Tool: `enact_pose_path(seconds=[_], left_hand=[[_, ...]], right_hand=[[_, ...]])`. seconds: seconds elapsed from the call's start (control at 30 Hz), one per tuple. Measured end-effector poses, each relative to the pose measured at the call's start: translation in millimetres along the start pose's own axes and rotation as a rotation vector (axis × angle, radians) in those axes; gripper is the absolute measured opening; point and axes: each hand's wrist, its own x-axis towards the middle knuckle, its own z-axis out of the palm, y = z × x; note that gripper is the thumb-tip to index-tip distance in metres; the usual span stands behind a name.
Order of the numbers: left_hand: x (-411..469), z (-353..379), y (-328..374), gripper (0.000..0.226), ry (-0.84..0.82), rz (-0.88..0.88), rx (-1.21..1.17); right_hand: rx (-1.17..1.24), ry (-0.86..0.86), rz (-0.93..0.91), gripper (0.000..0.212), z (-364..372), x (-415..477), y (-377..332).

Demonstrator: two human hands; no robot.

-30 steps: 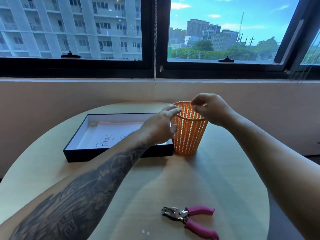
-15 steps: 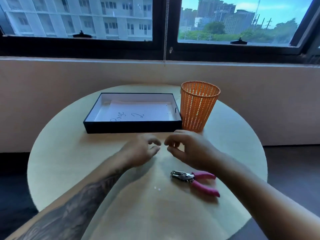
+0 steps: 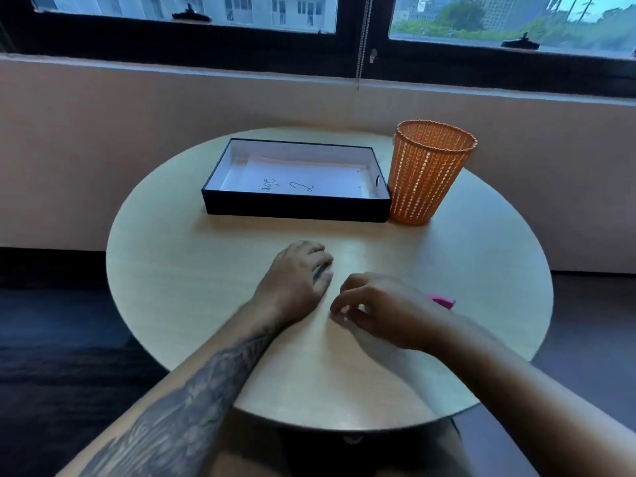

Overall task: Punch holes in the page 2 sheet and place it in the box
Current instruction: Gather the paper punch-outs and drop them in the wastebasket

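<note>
A round pale wooden desk [image 3: 192, 270] stands below a dark-framed window [image 3: 364, 36]; at its far edge a shallow black box [image 3: 296, 210] holds the white page 2 sheet [image 3: 303, 179]. Both the left hand [image 3: 296, 280] and the right hand [image 3: 382, 309] rest mid-desk with fingers loosely curled, gripping nothing visible.

One box [image 3: 296, 204], one sheet [image 3: 303, 179], one orange basket [image 3: 426, 173], one table [image 3: 206, 270], two hands.

The round table [image 3: 192, 270] has a pale wood-grain top, smooth with a soft sheen. The box [image 3: 296, 210] looks like matt black card outside, white inside, and holds a white paper sheet [image 3: 303, 179]. The orange basket [image 3: 428, 173] is perforated plastic.
</note>
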Motion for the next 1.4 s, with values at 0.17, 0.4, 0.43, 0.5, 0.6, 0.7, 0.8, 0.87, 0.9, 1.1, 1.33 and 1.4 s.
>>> enact_pose_path(seconds=[0.17, 0.4, 0.43, 0.5, 0.6, 0.7, 0.8, 0.87, 0.9, 1.1, 1.33, 1.4], left_hand=[[-0.1, -0.1, 0.1, 0.029, 0.019, 0.004, 0.008], [-0.1, 1.6, -2.4, 0.031, 0.018, 0.002, 0.009], [0.1, 2.0, -2.8, 0.031, 0.017, 0.001, 0.008], [0.3, 2.2, -3.2, 0.032, 0.016, 0.003, 0.013], [0.7, 2.6, -3.2, 0.032, 0.018, 0.005, 0.021], [1.4, 2.7, -3.2, 0.032, 0.019, 0.01, 0.021], [1.3, 2.8, -3.7, 0.032, 0.02, 0.008, 0.02], [1.3, 3.2, -4.3, 0.032, 0.018, 0.004, 0.018], [1.3, 3.4, -4.6, 0.032, 0.017, 0.004, 0.016], [1.4, 3.3, -5.2, 0.032, 0.018, 0.005, 0.015], [1.4, 3.8, -5.3, 0.032, 0.024, 0.007, 0.011], [1.3, 4.1, -5.6, 0.031, 0.024, 0.006, 0.003]], right_hand=[[-0.047, -0.048, -0.006, 0.021, -4.5, 2.5, -0.9], [0.051, -0.072, 0.046, 0.012, -2.5, 3.6, 4.2], [0.063, -0.071, 0.049, 0.011, -3.3, 3.6, 4.0], [0.043, -0.081, 0.038, 0.013, -4.7, 3.7, 2.9], [-0.039, -0.1, -0.015, 0.019, -6.1, 4.9, 2.3], [-0.108, -0.101, -0.074, 0.015, -6.1, 7.6, 2.4], [-0.11, -0.103, -0.083, 0.011, -6.0, 9.3, 3.6], [-0.082, -0.093, -0.06, 0.009, -6.9, 8.9, 4.2], [-0.067, -0.092, -0.048, 0.009, -7.8, 8.6, 4.6], [-0.109, -0.13, -0.089, 0.011, -9.4, 9.8, 2.9], [-0.158, -0.077, 0.013, 0.017, -2.8, 4.5, -5.7], [-0.238, -0.018, 0.009, 0.02, 2.4, 1.6, -11.4]])
